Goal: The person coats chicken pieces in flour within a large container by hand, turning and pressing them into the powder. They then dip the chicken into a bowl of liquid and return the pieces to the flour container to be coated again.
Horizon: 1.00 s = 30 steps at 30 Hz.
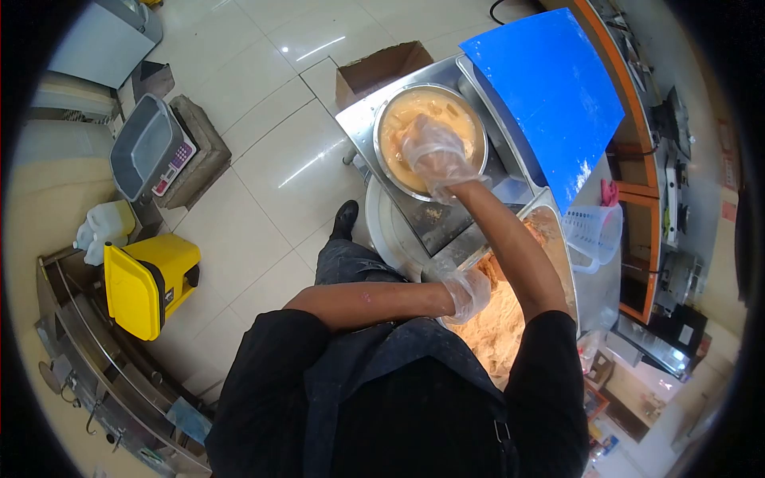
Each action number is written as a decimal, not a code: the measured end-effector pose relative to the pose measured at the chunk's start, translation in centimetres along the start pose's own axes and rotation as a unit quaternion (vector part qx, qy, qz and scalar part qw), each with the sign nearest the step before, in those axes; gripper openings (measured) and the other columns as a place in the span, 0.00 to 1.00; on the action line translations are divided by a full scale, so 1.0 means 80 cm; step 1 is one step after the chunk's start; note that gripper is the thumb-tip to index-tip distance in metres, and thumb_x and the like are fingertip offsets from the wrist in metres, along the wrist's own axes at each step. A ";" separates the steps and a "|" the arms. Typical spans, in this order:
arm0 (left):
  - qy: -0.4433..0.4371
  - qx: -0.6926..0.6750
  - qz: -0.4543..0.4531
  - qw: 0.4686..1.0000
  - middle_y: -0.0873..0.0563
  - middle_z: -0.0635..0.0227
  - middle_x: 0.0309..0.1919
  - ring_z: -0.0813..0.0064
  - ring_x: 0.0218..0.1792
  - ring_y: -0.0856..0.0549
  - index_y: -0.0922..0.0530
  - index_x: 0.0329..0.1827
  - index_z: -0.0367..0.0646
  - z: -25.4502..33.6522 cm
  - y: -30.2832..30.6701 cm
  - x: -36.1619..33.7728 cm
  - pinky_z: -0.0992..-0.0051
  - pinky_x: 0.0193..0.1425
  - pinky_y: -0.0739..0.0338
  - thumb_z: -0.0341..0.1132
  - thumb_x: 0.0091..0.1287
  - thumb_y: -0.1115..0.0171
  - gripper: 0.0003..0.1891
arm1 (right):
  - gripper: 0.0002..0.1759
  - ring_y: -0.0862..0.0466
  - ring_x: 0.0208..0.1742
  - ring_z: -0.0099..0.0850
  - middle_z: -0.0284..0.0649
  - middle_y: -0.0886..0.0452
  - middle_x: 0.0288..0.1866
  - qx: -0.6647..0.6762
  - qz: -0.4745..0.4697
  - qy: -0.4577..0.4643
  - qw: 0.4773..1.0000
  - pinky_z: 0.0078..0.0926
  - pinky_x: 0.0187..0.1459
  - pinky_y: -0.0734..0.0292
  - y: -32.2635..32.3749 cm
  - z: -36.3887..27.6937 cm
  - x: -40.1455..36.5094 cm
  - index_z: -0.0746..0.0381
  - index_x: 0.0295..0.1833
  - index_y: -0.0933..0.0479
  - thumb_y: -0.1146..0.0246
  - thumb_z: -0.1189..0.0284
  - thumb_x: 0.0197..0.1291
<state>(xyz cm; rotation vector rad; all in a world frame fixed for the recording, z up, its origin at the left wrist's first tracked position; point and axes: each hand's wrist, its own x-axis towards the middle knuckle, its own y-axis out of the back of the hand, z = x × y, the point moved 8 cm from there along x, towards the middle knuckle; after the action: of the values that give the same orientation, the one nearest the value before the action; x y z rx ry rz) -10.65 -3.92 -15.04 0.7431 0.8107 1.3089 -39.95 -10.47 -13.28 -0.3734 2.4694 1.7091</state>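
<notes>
A round metal bowl holds pale orange liquid with pieces in it. My right hand, in a clear plastic glove, reaches down into this liquid; its fingers are partly hidden. My left hand, also gloved in clear plastic, is over the near edge of a metal tray of orange-tan powder. How its fingers are held cannot be made out. Coated orange pieces lie at the tray's far end, beside my right forearm.
A blue board lies beyond the bowl. Right of it are a white perforated basket and orange-framed shelving. A cardboard box is behind the metal counter. A yellow bin and grey tub stand left.
</notes>
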 end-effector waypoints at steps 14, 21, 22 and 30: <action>-0.024 0.033 -0.031 0.999 0.16 0.59 0.25 0.62 0.30 0.16 0.16 0.29 0.40 0.008 0.029 -0.010 0.65 0.32 0.23 0.34 0.47 0.41 0.10 | 0.21 0.24 0.44 0.40 0.49 0.23 0.44 0.396 -0.046 -0.176 0.900 0.31 0.50 0.31 0.015 0.110 -0.025 0.67 0.51 0.29 0.47 0.61 0.59; 0.031 0.028 0.020 0.999 0.16 0.66 0.23 0.68 0.26 0.18 0.15 0.26 0.44 0.000 0.019 -0.001 0.64 0.26 0.24 0.36 0.37 0.34 0.11 | 0.15 0.20 0.34 0.46 0.54 0.21 0.33 -0.092 0.023 0.011 0.995 0.38 0.37 0.24 0.044 0.067 -0.002 0.67 0.42 0.26 0.45 0.66 0.55; 0.028 0.048 0.017 0.998 0.16 0.66 0.24 0.69 0.26 0.17 0.15 0.26 0.44 0.001 0.016 0.000 0.64 0.26 0.24 0.36 0.38 0.34 0.11 | 0.15 0.20 0.34 0.46 0.54 0.21 0.33 -0.092 0.023 0.011 0.995 0.38 0.37 0.24 0.042 0.064 -0.002 0.67 0.42 0.26 0.45 0.66 0.55; 0.014 0.022 -0.030 0.999 0.15 0.59 0.29 0.62 0.34 0.15 0.16 0.32 0.41 0.003 0.012 -0.002 0.65 0.38 0.22 0.35 0.50 0.41 0.11 | 0.11 0.19 0.35 0.43 0.50 0.20 0.32 -0.262 0.016 0.103 0.959 0.37 0.37 0.24 0.018 0.044 -0.005 0.66 0.36 0.24 0.43 0.73 0.46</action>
<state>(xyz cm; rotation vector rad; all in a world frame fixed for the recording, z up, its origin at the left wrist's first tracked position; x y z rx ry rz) -10.90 -3.95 -14.10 0.7318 0.8815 1.2544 -40.12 -6.66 -13.13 -0.5868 2.1121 2.4426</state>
